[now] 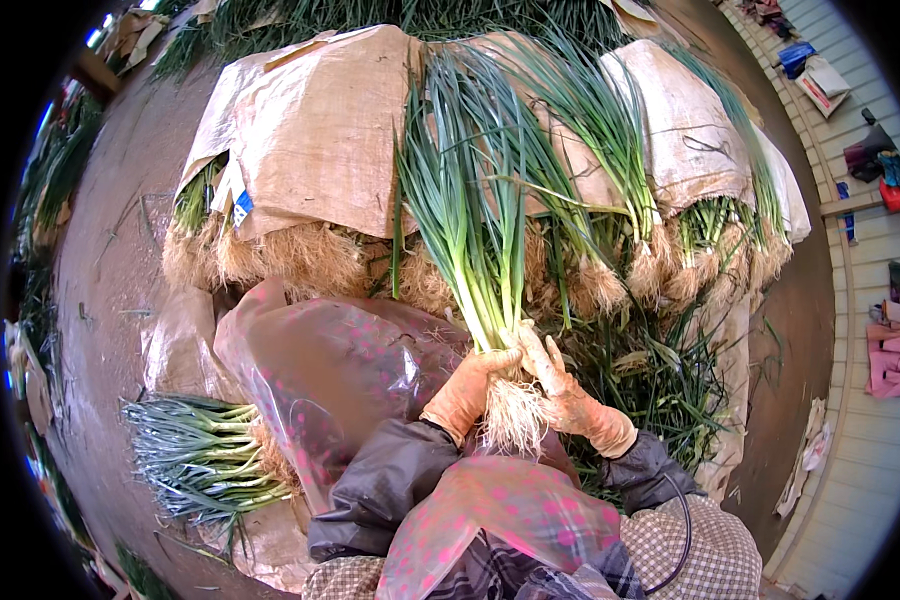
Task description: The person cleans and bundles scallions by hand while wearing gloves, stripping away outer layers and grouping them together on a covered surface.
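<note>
Head view: left hand [462, 395] is wrapped round the pale stem bases of an onion bunch [470, 240]; right hand [580, 400] lies along the bunch's right side, fingers nearly straight, so can't tell if it grips or just presses. Both look gloved, tan, & sit close together. Bunch is approx. mid-scene, above the lap, w/ roots [513, 415] near & green leaves pointing far, bit to the left. Pink-spotted clear plastic [510, 500] covers the lap. Far side: row of onions [315, 265], roots facing near, partly under beige sacks [315, 130]; more greens [320, 25] farther back. Near left: another bundle [205, 455], leaves left, roots right, w/ tan cloth [275, 545] beside. Loose leaves [640, 385] heap up right of the hands. Far right: pale wall [855, 320] w/ misc. items along it.
</note>
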The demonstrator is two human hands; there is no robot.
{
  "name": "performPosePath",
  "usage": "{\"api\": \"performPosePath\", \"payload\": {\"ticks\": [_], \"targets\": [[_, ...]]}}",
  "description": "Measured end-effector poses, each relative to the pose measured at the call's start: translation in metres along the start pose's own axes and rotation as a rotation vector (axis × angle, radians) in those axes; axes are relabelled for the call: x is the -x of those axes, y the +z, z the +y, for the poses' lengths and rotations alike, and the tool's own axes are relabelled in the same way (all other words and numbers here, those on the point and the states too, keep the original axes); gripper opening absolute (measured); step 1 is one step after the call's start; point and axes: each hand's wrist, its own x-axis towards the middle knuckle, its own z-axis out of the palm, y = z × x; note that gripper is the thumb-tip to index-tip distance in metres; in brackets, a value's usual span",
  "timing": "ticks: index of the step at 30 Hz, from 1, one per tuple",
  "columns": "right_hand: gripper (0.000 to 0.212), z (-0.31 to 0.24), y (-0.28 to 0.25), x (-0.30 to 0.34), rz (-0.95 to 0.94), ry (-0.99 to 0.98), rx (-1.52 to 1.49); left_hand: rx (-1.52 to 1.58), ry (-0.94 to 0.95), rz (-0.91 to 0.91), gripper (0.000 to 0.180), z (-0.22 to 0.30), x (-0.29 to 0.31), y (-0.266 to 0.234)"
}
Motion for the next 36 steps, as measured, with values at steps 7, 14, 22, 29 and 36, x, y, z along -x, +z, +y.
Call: {"api": "performPosePath", "payload": {"ticks": [7,14,22,29,36], "targets": [[0.083,0.033,-0.047,-0.039,0.482,0.173,-0.156,-0.233,0.034,0.118,0.026,0.006,0.001,-0.014],[0.04,0.161,-0.124,-0.046,0.462,0.578,0.059,-0.345,0.194,0.065,0.032,0.0,-0.002,-0.006],[0.027,0.039,-0.036,-0.046,-0.201,0.301,0.595,0.001,0.119,0.076,0.032,0.002,-0.01,-0.01],[0.05,0.05,-0.05,-0.025,0.566,0.521,-0.752,0.079,0.149,-0.016,0.032,0.007,-0.003,-0.006],[0.024,0.046,-0.009,-0.038,0.17,0.099,0.556,-0.013,0.072,0.033,0.03,0.006,0.001,-0.01]]}}
